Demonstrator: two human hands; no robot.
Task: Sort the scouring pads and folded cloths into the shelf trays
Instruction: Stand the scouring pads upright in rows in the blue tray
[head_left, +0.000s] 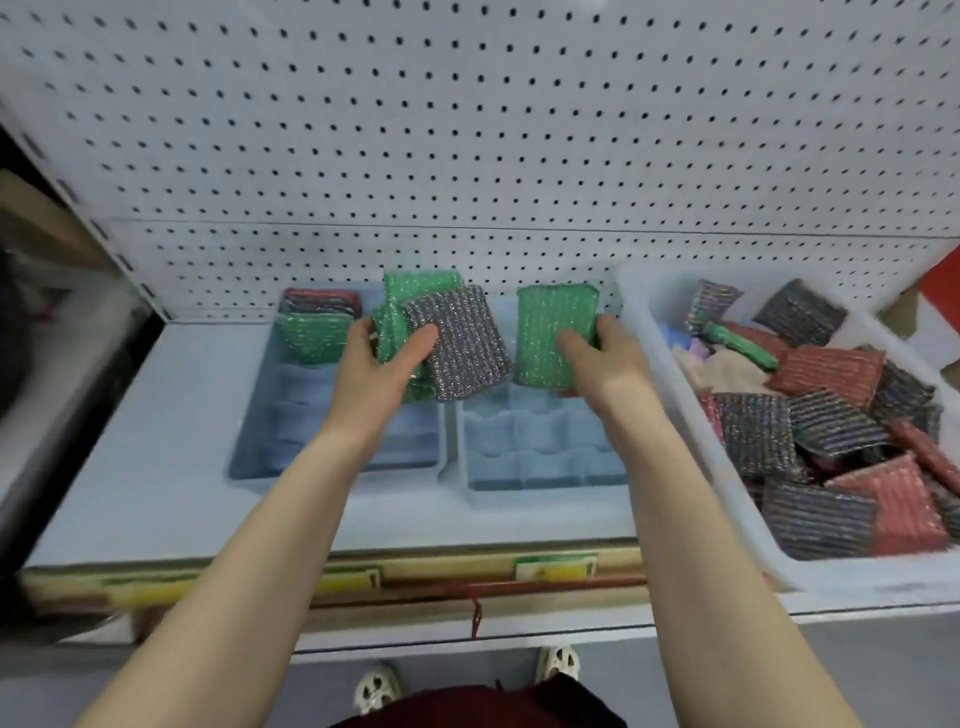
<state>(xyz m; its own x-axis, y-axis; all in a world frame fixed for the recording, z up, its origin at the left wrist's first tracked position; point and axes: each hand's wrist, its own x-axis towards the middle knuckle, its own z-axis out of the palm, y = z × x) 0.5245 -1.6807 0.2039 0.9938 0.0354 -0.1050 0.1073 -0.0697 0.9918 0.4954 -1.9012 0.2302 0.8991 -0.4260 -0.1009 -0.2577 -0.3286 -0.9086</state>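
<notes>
Hands (379, 358) with three green pads (556, 332)

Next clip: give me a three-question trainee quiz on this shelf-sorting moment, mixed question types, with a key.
1. True or false: the right hand holds a red pad.
2. The left hand has its grip on: A) one grey pad only, B) green pads with a grey pad in front, C) nothing.
3. Where do the loose unsorted pads lie?

Key:
1. False; it holds a green pad.
2. B.
3. In the white bin on the right, beside the two blue trays.
</notes>
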